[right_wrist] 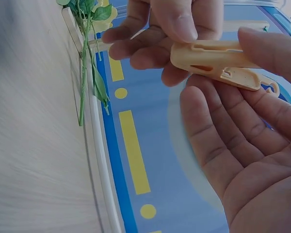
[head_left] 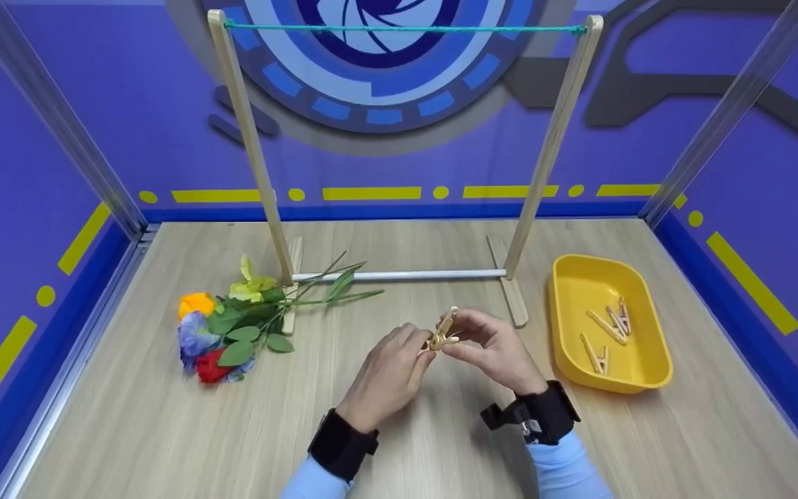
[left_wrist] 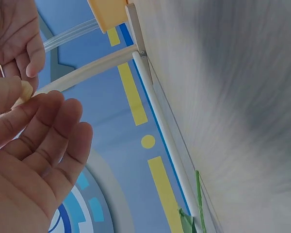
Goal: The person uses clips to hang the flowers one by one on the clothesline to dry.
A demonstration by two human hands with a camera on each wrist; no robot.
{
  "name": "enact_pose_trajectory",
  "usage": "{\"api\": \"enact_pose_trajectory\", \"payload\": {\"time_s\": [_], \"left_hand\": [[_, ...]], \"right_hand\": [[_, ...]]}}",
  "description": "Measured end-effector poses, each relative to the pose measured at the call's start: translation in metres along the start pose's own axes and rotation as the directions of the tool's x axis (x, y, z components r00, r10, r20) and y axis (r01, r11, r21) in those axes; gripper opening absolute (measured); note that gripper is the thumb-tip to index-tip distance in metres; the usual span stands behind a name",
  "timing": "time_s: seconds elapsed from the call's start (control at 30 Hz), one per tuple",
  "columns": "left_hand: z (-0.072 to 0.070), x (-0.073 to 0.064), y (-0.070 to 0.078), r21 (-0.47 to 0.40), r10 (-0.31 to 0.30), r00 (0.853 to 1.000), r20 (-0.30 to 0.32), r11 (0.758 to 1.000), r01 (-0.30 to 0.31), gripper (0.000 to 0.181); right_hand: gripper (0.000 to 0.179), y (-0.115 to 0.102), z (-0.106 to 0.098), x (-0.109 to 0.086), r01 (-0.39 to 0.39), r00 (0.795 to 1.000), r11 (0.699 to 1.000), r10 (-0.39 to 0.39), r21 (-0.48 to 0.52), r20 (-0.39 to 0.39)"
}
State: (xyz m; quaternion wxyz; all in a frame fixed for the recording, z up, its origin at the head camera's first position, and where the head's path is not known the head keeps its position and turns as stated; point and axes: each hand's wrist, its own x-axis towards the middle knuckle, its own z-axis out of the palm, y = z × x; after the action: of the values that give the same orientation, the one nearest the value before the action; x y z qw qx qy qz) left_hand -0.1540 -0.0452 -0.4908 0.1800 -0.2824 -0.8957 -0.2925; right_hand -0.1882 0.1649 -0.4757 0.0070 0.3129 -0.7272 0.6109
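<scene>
Both hands meet over the middle of the table around a light wooden-coloured clothespin [head_left: 444, 334]. My left hand [head_left: 386, 374] pinches one end of it between thumb and fingers. From the other side, my right hand [head_left: 499, 350] grips it with the thumb on top and fingers beneath. The right wrist view shows the clothespin [right_wrist: 211, 60] close up, lying level across the right fingertips, with a small curled piece at its right end. Fingers hide most of the clothespin [left_wrist: 24, 93] in the left wrist view.
Behind the hands stands a wooden frame [head_left: 544, 152] with a teal string [head_left: 406, 28] across its top. A yellow tray [head_left: 558, 326] holding several clothespins [head_left: 607, 326] is at right. Flowers [head_left: 233, 333] in red, blue, orange and yellow lie at left, stems toward the frame.
</scene>
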Motion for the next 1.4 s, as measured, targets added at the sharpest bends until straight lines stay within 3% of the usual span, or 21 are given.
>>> {"api": "enact_pose_trajectory", "payload": {"time_s": [0.2, 0.4, 0.77, 0.87, 1.07, 1.4], "left_hand": [[-0.006, -0.002, -0.006, 0.026, -0.028, 0.999, -0.020, 0.999, 0.028, 0.019], [-0.016, -0.007, -0.019, 0.094, -0.052, 0.999, -0.003, 0.994, 0.052, 0.018], [-0.055, 0.001, -0.069, 0.256, -0.080, 0.997, 0.008, 0.964, 0.075, 0.014], [-0.061, 0.003, -0.083, 0.347, -0.056, 0.998, 0.008, 0.936, 0.050, 0.016], [-0.061, 0.005, -0.109, 0.541, -0.017, 1.000, 0.026, 0.841, 0.000, 0.013], [-0.054, 0.005, -0.135, 0.619, -0.091, 0.992, 0.086, 0.785, 0.018, 0.007]], "right_hand": [[0.035, 0.000, -0.001, 0.001, 0.022, 1.000, 1.000, -0.022, 0.009, -0.019], [0.031, 0.001, -0.002, -0.001, 0.026, 0.999, 0.999, -0.025, 0.032, -0.029], [0.031, -0.003, -0.006, 0.000, 0.018, 0.999, 0.999, -0.016, 0.030, -0.050], [0.031, -0.002, -0.008, -0.001, 0.024, 0.998, 0.999, -0.023, 0.020, -0.053], [0.030, -0.001, -0.009, -0.002, 0.029, 0.998, 0.999, -0.028, 0.014, -0.057], [0.031, 0.000, -0.010, -0.002, 0.047, 0.997, 0.999, -0.047, -0.001, -0.066]]}}
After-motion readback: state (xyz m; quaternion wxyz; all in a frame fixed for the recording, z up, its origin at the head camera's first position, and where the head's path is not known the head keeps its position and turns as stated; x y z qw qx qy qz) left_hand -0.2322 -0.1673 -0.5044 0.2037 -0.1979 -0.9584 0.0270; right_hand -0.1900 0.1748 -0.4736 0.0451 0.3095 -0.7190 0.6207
